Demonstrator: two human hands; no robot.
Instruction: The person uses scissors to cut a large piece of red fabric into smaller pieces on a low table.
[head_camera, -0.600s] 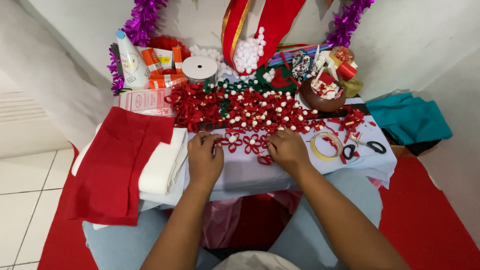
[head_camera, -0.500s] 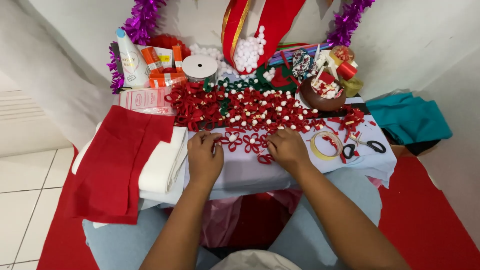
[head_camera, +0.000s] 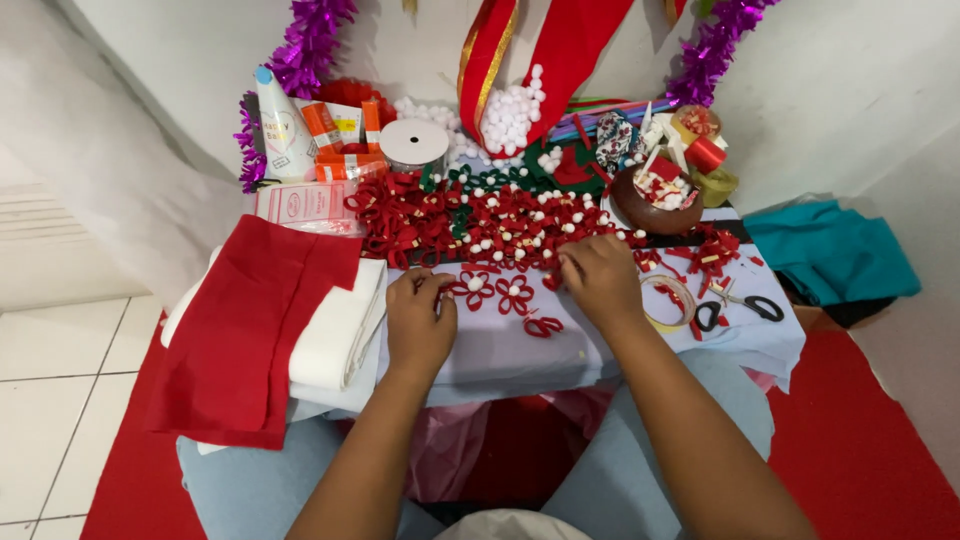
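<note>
Both our hands rest near the counter's front edge: left hand (head_camera: 420, 322) pinching a red ribbon flower (head_camera: 472, 288), right hand (head_camera: 600, 280) fingering another at the heap (head_camera: 480, 215) behind; many flowers finished, spool (head_camera: 414, 145) beyond.

The right hand (head_camera: 600, 280) has moved away from the table's near edge toward the heap of red flowers (head_camera: 480, 215), fingers now at its fringe; a loose red loop (head_camera: 543, 325) lies uncovered behind it. The left hand (head_camera: 420, 320) has edged slightly leftward, beside a finished flower (head_camera: 473, 288).
</note>
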